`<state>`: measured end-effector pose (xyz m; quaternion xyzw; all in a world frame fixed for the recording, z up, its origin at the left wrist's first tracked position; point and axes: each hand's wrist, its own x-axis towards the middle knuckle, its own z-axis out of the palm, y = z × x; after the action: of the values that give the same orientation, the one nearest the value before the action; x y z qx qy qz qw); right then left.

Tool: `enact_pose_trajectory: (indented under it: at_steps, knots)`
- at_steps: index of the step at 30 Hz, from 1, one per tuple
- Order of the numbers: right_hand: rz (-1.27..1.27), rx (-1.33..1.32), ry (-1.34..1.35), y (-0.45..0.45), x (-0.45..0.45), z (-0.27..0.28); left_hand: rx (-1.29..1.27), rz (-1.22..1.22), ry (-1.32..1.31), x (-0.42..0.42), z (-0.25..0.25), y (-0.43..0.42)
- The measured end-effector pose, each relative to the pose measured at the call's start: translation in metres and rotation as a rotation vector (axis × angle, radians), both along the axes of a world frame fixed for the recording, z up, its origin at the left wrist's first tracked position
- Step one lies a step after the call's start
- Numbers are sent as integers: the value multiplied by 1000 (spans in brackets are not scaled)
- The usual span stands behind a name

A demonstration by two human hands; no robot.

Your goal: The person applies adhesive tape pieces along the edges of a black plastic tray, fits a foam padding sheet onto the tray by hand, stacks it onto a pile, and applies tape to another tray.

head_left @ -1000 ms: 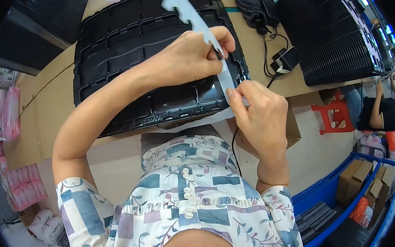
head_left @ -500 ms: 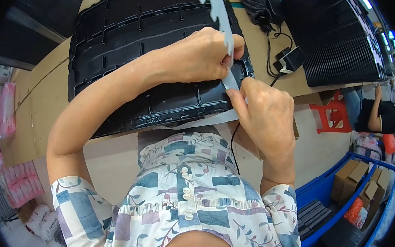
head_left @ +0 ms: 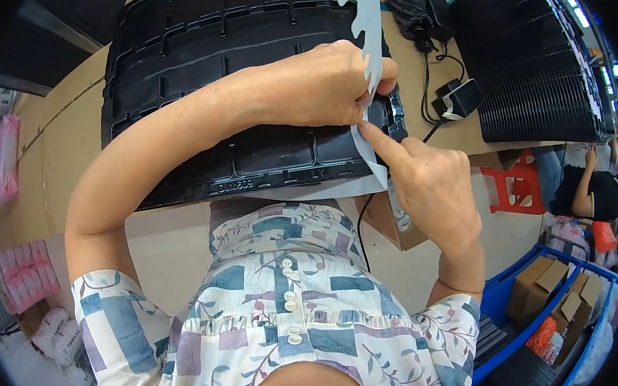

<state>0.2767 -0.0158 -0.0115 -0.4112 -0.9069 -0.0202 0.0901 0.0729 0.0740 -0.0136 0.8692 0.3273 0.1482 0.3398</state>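
Observation:
A large black plastic tray (head_left: 255,134) with raised ribs and moulded lettering lies on the cardboard-covered table. Along its right side runs a white strip (head_left: 369,31) with a jagged left edge, bending round the near right corner and along the near edge. My left hand (head_left: 346,83) reaches across the tray and is closed on the strip, its fingertips partly hidden. Close below it, my right hand (head_left: 429,188) has one digit stretched to the strip near the corner. Its other fingers are curled and mostly hidden.
A tall stack of black trays (head_left: 529,72) stands at the right, with a black adapter and cable (head_left: 462,97) beside it. Dark stacks (head_left: 70,0) rise at the far left. Right are a red stool (head_left: 516,187), blue bin (head_left: 504,295) and another person (head_left: 597,179).
My right hand has shifted right and down, its stretched digit now nearer my left hand. The strip stands more upright above my left hand and folds at the tray's corner.

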Motion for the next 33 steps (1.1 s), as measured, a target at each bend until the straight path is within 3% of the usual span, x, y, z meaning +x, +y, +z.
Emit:
enact_pose_trajectory:
  at_steps: [3,5,12,18,22,24,26,29,33]
  knots:
    - [48,58,-136,-3,-3,3,15,7,-37,-3,-8,1]
    - [71,27,-164,0,-4,9,204,-34,-109,-4,-15,3]
    - [117,-13,-224,7,-4,8,23,72,-47,-3,-5,-9]
    - [152,-47,-108,1,6,6,146,106,-98,-6,-8,-18]
    - [143,-71,-121,5,7,7,601,-17,-139,1,-16,-43]
    - [175,-82,-28,6,11,0,623,-83,-135,-2,-3,-54]
    - [177,-34,-6,6,10,-2,536,-106,-256,-12,-9,-51]
    - [218,21,75,1,12,-10,-170,256,-228,-22,8,-51]
    - [368,-7,307,-19,5,-23,-871,357,-456,-34,31,-58]
